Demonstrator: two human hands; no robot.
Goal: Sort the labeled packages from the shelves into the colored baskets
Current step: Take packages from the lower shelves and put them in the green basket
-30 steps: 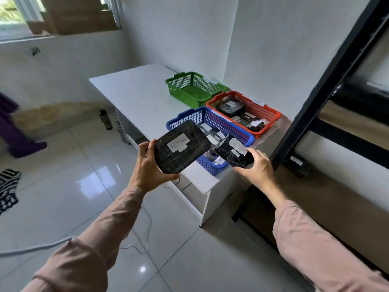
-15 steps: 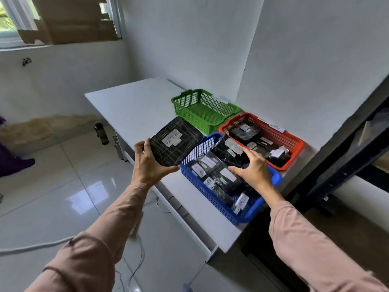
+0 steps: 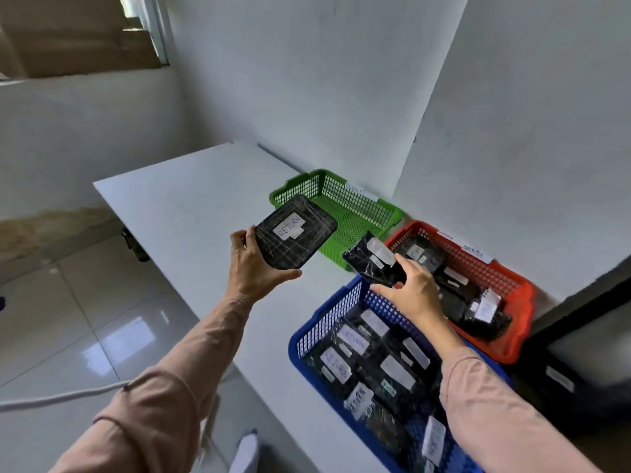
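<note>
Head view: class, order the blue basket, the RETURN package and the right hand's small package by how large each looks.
1. blue basket, though nearest the camera and cut by the frame.
2. RETURN package, held by the left hand.
3. small package, held by the right hand.

White walls (image 3: 307, 80) meet in a corner behind a white table (image 3: 177, 206) that stands against them. At upper left, cardboard (image 3: 68, 39) covers most of a window (image 3: 155, 29). The floor (image 3: 68, 319) is glossy pale tile – it mirrors bright patches of light – and a white cable (image 3: 51, 401) lies across it. A brown stain (image 3: 51, 227) marks the left wall's base. A dark shelf (image 3: 580, 353) stands at right.
</note>
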